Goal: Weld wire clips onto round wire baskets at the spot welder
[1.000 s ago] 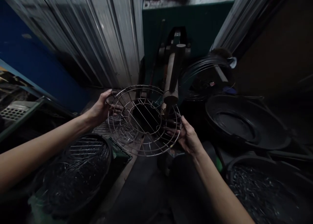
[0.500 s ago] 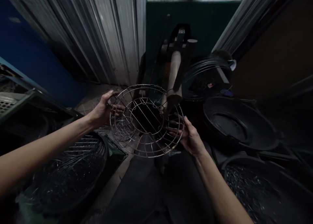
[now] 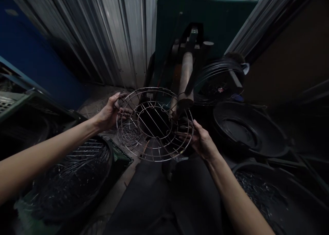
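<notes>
A round wire fan guard (image 3: 155, 158), made of concentric rings joined by short cross wires, is held between my two hands. My left hand (image 3: 113, 111) grips its left rim, thumb on top and fingers reaching through the wires. On the opposite rim my right hand (image 3: 199, 137) is closed the same way, its fingers dark and partly hidden beneath the wires. Right behind the guard, a machine's cylindrical metal arm (image 3: 186, 69) points toward me, its near end overlapping the guard's far right side. Whether the two touch I cannot tell.
The green machine body (image 3: 218, 19) stands ahead, beside corrugated metal sheeting (image 3: 123, 33). At right are coiled wire (image 3: 213, 72), a black round tub (image 3: 267, 135) and another tub with small metal pieces (image 3: 259, 194). A left-hand tub (image 3: 109, 159) holds wire parts near a crate (image 3: 33, 101).
The wire guard stays in both hands and tilts slightly, its near edge sitting a little higher in view. The surroundings shift slightly as the camera moves.
</notes>
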Motion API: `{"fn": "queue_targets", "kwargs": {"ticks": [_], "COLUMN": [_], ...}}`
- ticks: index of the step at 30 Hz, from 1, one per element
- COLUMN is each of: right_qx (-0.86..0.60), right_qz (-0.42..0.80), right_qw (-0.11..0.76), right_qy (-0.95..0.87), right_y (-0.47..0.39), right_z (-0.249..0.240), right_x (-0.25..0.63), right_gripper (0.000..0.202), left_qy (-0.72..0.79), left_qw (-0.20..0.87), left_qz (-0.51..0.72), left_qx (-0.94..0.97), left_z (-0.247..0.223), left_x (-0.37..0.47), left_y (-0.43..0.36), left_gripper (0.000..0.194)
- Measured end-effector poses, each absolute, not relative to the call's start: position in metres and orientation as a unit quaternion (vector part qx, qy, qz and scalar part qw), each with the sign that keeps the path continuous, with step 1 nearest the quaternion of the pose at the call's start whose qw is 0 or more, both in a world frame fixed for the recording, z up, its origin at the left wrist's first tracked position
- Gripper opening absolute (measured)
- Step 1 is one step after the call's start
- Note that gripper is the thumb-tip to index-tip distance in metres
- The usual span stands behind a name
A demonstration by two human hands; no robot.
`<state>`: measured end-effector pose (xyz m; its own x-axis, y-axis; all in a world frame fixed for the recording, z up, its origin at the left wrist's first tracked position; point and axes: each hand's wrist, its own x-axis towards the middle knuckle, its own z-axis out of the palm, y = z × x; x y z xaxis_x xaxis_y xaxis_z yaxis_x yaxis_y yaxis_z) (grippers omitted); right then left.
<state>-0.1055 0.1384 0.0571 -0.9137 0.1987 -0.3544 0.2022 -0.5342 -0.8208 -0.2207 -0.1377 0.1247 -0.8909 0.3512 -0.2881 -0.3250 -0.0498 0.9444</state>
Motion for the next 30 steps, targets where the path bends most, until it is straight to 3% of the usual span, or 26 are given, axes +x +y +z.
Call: {"fn": "queue_targets", "kwargs": {"ticks": [19,30], "right_qx": [0.208,0.219], "right_qz": [-0.835,-0.841], "right_qw": [0.042,0.06], "right_qy": [0.507,0.491], "right_y": [0.142,0.149], "right_z": [0.073,0.072], "right_x": [-0.11,-0.11], "right_gripper": [0.025,0.03], "left_qy": [0.634,0.651], "left_qw": [0.297,0.288], "left_qz": [0.713,0.701], "left_qx": [0.038,0.033], "left_z": [0.108,0.122], "left_x": [-0.239,-0.226], "left_y": [-0.148,-0.149], "left_gripper": [0.063,0.057]}}
